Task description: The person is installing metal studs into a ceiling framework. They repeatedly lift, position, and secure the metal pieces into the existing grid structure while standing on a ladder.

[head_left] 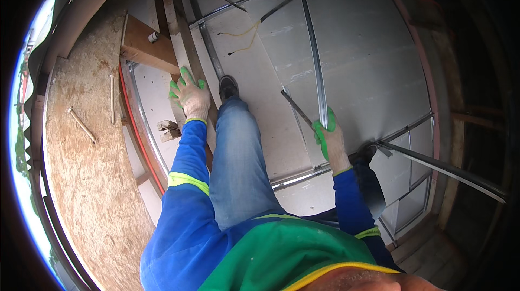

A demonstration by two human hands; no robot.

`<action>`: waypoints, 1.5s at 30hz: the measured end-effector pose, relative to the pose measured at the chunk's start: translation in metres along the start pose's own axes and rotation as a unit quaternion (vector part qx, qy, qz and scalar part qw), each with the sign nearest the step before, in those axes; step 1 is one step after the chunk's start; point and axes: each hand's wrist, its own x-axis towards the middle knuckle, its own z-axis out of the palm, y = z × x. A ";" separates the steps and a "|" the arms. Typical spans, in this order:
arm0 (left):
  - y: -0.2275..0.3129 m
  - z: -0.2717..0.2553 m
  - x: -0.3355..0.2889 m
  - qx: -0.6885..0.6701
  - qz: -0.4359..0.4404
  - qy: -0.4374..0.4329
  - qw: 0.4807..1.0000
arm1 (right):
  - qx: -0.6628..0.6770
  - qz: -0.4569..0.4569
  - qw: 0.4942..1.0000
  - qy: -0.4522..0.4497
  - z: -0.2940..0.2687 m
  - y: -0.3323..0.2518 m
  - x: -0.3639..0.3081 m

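Observation:
A white work glove with green fingertips covers my left hand, which rests with fingers spread on a long wooden beam. My right hand, gloved the same way, is closed around the near end of a long, thin metal channel. The channel runs away from me toward the top of the view. Beside the right hand lies a dark metal bar; whether the fingers touch it I cannot tell. My feet stand apart, one by the beam, the other near the right hand.
White panels in a metal frame lie below me. Two yellow wires poke up from them. Another metal channel extends to the right. On the left, a wooden board carries nails, and an orange cable runs alongside.

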 end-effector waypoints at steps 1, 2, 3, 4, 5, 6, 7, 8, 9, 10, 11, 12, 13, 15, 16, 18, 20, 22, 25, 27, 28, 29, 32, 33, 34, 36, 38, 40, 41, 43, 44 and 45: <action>0.001 -0.001 0.000 0.003 0.000 0.002 1.000 | 0.029 -0.007 1.000 -0.002 0.009 -0.015 0.025; 0.000 -0.001 0.001 0.008 -0.002 0.004 1.000 | 0.028 -0.027 0.999 -0.015 0.015 -0.031 0.050; -0.002 -0.001 0.001 0.008 -0.002 0.007 1.000 | 0.026 -0.045 0.998 -0.030 0.021 -0.047 0.074; -0.001 -0.002 0.001 0.007 -0.001 0.010 1.000 | 0.018 -0.056 0.998 -0.019 0.026 -0.063 0.096; 0.000 -0.001 0.001 0.006 0.002 0.011 1.000 | 0.010 -0.067 0.998 -0.008 0.031 -0.079 0.117; 0.000 -0.001 0.001 0.002 0.003 0.013 1.000 | -0.002 -0.082 0.997 -0.012 0.032 -0.094 0.138; 0.001 0.000 0.001 0.000 0.004 0.014 1.000 | -0.014 -0.096 0.995 -0.016 0.033 -0.109 0.159; 0.003 0.001 0.002 -0.005 0.005 0.016 1.000 | -0.016 -0.089 0.996 -0.023 0.032 -0.124 0.178; 0.005 0.002 0.002 -0.007 0.006 0.014 1.000 | -0.018 -0.082 0.996 -0.028 0.029 -0.139 0.192; 0.003 0.003 0.002 -0.007 0.003 0.012 1.000 | -0.035 -0.089 0.995 -0.035 0.031 -0.153 0.199; 0.000 0.004 0.002 -0.007 0.001 0.010 1.000 | -0.052 -0.095 0.993 -0.041 0.032 -0.166 0.205; 0.000 0.006 0.001 -0.004 0.004 0.012 1.000 | -0.068 -0.102 0.991 -0.044 0.031 -0.172 0.205; -0.002 0.008 0.002 -0.001 0.007 0.015 1.000 | -0.082 -0.103 0.991 -0.029 0.033 -0.169 0.201; -0.004 0.006 0.004 0.007 0.000 0.012 1.000 | -0.112 -0.107 0.988 -0.001 0.040 -0.153 0.183; -0.003 0.002 0.002 0.010 -0.005 0.001 1.000 | -0.148 -0.104 0.983 0.014 0.039 -0.137 0.172; 0.003 0.001 0.004 0.007 -0.002 -0.004 1.000 | -0.197 -0.105 0.974 0.042 0.027 -0.084 0.152; -0.003 0.005 0.003 0.011 -0.009 -0.006 1.000 | -0.243 -0.083 0.966 0.041 0.023 -0.042 0.120; -0.002 0.002 0.002 0.013 -0.006 -0.009 1.000 | -0.303 -0.056 0.950 0.046 0.021 -0.022 0.081; -0.002 0.002 0.002 0.013 -0.005 -0.002 1.000 | -0.332 -0.048 0.941 0.048 0.012 0.006 0.043; 0.002 0.001 0.002 0.003 0.004 0.003 1.000 | -0.255 -0.020 0.966 0.030 -0.002 0.036 0.027; 0.003 0.001 0.003 -0.002 0.007 0.005 1.000 | -0.207 0.009 0.978 0.017 -0.008 0.046 0.016; 0.002 0.001 0.003 0.001 0.007 0.005 1.000 | -0.140 0.067 0.988 -0.004 -0.013 0.054 0.004; 0.001 0.001 0.002 0.003 0.008 0.004 1.000 | -0.139 0.085 0.987 0.002 -0.026 0.071 -0.037; 0.003 0.000 0.001 0.000 0.010 0.003 1.000 | -0.172 0.065 0.983 0.015 -0.029 0.076 -0.054; 0.002 -0.001 0.001 0.000 0.011 0.001 1.000 | -0.199 0.020 0.979 0.036 -0.036 0.083 -0.075; -0.009 0.003 0.003 0.012 0.005 0.011 1.000 | -0.125 0.065 0.990 0.030 -0.047 0.073 -0.126; -0.006 0.005 0.003 0.016 0.008 0.015 1.000 | -0.023 0.154 0.988 0.008 -0.063 0.058 -0.188; 0.002 0.002 0.002 0.016 0.011 0.011 1.000 | -0.056 0.138 0.988 0.045 -0.082 0.082 -0.240; 0.003 0.002 0.001 0.016 0.009 0.007 1.000 | -0.086 0.124 0.985 0.082 -0.089 0.102 -0.263; 0.000 0.002 0.002 0.016 -0.001 0.003 1.000 | -0.131 0.115 0.977 0.120 -0.091 0.099 -0.271; -0.002 0.003 0.000 0.009 -0.001 0.001 1.000 | -0.147 0.124 0.974 0.121 -0.086 0.070 -0.265; -0.003 0.001 -0.001 0.002 0.001 0.000 1.000 | -0.161 0.132 0.970 0.123 -0.084 0.053 -0.262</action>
